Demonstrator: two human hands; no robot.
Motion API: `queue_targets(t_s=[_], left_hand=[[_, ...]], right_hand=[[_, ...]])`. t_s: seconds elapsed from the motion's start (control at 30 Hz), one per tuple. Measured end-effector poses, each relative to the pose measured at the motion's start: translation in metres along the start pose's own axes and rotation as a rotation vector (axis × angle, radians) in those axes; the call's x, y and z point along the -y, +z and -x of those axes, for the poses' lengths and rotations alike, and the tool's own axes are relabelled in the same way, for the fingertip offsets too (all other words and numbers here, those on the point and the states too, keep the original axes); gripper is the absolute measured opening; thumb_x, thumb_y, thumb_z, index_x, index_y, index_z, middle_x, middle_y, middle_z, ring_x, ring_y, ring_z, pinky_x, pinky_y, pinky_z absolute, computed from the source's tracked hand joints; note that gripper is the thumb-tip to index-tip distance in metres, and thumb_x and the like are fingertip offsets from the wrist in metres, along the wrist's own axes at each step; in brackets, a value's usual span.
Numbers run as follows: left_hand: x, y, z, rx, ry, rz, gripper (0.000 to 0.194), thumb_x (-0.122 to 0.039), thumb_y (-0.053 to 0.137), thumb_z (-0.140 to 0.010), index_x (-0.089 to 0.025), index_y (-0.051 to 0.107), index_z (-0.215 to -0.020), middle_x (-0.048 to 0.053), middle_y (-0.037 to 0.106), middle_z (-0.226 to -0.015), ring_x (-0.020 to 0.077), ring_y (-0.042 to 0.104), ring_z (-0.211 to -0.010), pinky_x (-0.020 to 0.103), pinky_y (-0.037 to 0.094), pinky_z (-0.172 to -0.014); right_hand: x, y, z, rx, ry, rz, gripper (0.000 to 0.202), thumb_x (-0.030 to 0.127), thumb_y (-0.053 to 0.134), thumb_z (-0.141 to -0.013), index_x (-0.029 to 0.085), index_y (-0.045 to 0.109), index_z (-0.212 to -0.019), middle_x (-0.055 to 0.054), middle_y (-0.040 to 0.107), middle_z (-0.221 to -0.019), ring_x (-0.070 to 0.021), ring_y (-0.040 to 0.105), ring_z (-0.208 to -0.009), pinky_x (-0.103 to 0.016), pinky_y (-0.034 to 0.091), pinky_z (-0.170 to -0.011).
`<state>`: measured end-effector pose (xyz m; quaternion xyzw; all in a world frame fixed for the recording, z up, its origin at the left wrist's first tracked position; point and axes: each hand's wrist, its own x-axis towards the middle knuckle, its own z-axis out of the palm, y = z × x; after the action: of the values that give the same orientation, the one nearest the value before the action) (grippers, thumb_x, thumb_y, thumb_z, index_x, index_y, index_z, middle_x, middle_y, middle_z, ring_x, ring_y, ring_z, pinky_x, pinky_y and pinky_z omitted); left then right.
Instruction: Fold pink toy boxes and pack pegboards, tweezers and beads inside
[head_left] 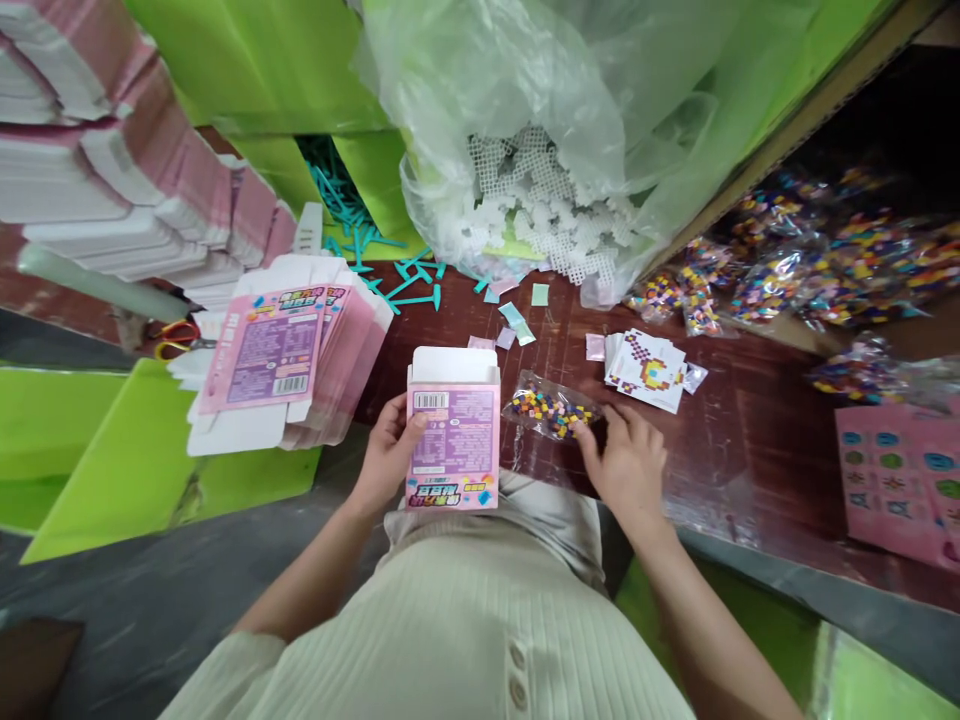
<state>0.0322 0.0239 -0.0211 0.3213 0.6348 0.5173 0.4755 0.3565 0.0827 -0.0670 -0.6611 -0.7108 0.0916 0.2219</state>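
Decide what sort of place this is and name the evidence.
Probably a small toy-packing workbench: a stack of flat pink cartons, a large plastic bag of white pegboards, and many bead packets piled on the right.

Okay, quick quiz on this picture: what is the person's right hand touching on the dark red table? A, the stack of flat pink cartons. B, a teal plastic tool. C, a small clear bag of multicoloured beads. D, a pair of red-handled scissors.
C: the right hand has its fingertips on the small clear bag of multicoloured beads, while the left hand holds the open pink cardboard box.
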Motion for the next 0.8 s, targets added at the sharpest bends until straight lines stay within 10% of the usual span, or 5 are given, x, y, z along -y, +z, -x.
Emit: queue_targets(t_s=[0.13,0.3,0.53,0.7,0.8], left_hand=[[0.001,0.001,0.003,0.044,0.019,-0.016,0.057,-0.053,0.081,-0.090,-0.020,0.062,-0.131,0.010,0.076,-0.121,0.0208,0.072,-0.098,0.031,0.059,-0.083],[0.000,-0.002,0.003,0.156,0.112,-0.024,0.058,-0.051,0.084,-0.086,-0.018,0.064,-0.129,0.011,0.078,-0.116,0.0225,0.074,-0.098,0.033,0.060,-0.085],[0.003,0.025,-0.004,0.385,0.211,-0.075,0.057,-0.049,0.084,-0.087,-0.017,0.068,-0.131,0.012,0.078,-0.122,0.0242,0.074,-0.104,0.034,0.058,-0.090],[-0.006,0.050,-0.002,0.551,0.215,-0.069,0.058,-0.050,0.084,-0.087,-0.019,0.069,-0.135,0.011,0.077,-0.126,0.0253,0.073,-0.110,0.035,0.058,-0.096],[-0.008,0.061,-0.002,0.588,0.216,-0.029,0.060,-0.050,0.086,-0.085,-0.019,0.069,-0.134,0.011,0.077,-0.124,0.0252,0.074,-0.107,0.034,0.059,-0.091]], right_hand=[[0.003,-0.001,-0.011,0.107,0.070,-0.314,0.042,0.061,0.062,-0.096,0.020,0.065,-0.103,-0.019,0.070,-0.119,-0.0378,0.065,-0.111,-0.064,0.054,-0.095],[-0.014,-0.062,-0.048,0.181,0.170,-0.949,0.032,0.042,0.082,-0.088,0.029,0.060,-0.107,-0.002,0.070,-0.092,-0.0191,0.069,-0.073,-0.035,0.060,-0.069],[0.024,-0.146,-0.089,0.179,-0.366,-0.635,0.027,0.033,0.070,-0.098,0.028,0.069,-0.125,-0.007,0.074,-0.111,-0.0191,0.073,-0.092,-0.032,0.060,-0.082],[0.052,-0.152,-0.101,0.620,-0.606,-0.350,0.029,0.041,0.053,-0.108,0.027,0.064,-0.131,-0.004,0.079,-0.105,-0.0190,0.075,-0.083,-0.030,0.058,-0.071],[0.057,-0.143,-0.093,0.493,-0.580,-0.203,0.041,0.046,0.054,-0.107,0.025,0.059,-0.141,-0.006,0.080,-0.107,-0.0231,0.076,-0.080,-0.033,0.055,-0.064]])
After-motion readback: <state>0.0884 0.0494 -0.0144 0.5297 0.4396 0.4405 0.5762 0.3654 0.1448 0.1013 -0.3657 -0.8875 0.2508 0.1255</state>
